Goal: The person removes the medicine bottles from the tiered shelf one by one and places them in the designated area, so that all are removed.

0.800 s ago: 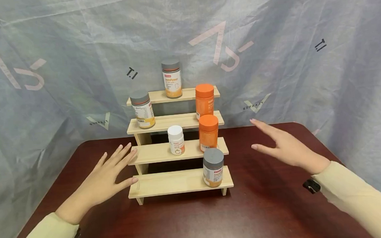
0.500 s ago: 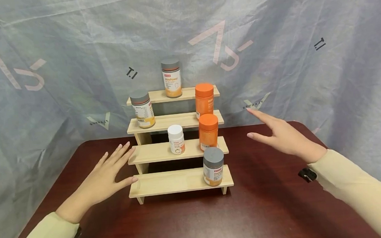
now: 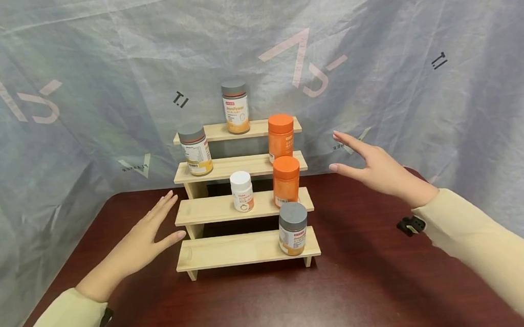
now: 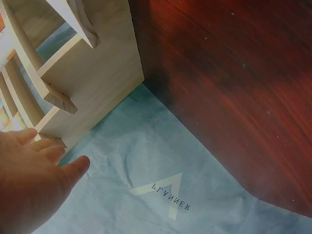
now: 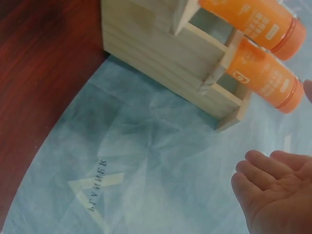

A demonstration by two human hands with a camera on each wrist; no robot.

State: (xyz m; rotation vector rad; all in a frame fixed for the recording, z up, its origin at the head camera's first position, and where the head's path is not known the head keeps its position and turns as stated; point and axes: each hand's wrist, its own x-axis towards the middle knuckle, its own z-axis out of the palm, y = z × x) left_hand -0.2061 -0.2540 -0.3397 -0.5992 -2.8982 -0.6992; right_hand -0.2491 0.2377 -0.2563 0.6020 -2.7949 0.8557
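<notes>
A four-step pale wooden display shelf (image 3: 229, 251) stands on the table. On its top step is a grey-lidded supplement jar (image 3: 237, 111). A second grey-lidded jar (image 3: 196, 153) and an orange jar (image 3: 281, 141) share the step below. Lower down stand a small white bottle (image 3: 243, 193) and another orange jar (image 3: 286, 182). One more grey-lidded jar (image 3: 293, 230) is at the right end of the bottom step. My left hand (image 3: 141, 242), fingers extended, hovers by the shelf's left side. My right hand (image 3: 380, 169) is raised at the right, empty, thumb apart from the fingers.
The dark red-brown table (image 3: 273, 306) extends in front of the shelf and to both sides. A grey-blue cloth (image 3: 373, 47) with printed letters hangs behind and along the sides. Dark wrist devices (image 3: 411, 225) show at both cuffs.
My right hand has risen and moved left toward the shelf's upper steps. The left hand has turned slightly, its fingers now closer together. The jars and bottle have stayed in place.
</notes>
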